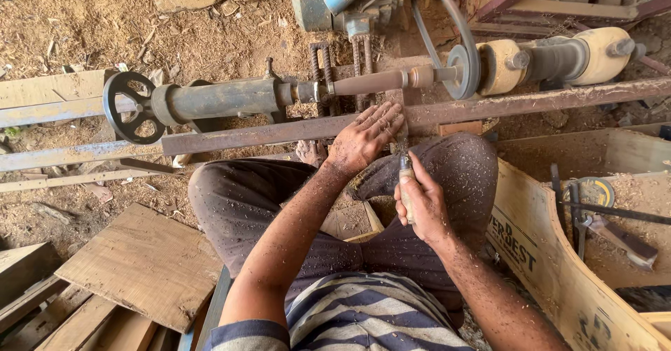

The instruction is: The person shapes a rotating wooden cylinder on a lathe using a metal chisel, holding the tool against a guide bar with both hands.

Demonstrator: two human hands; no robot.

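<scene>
A brown wooden rod (370, 82) is mounted in a low lathe, between the grey tailstock (224, 99) with its black handwheel (131, 106) and a belt pulley (463, 71). My left hand (365, 139) lies flat, fingers spread, on the rusty metal bar (279, 133) just below the rod. My right hand (419, 201) grips the wooden handle of a chisel (405, 176), whose blade points up toward the rod beside my left fingers. Sawdust covers both forearms and my dark trousers.
A motor (335, 2) sits beyond the lathe, driving a belt (454, 26). A plywood crate (545, 253) at right holds metal tools (594, 211). Loose boards (147, 264) lie at left. Sawdust covers the ground.
</scene>
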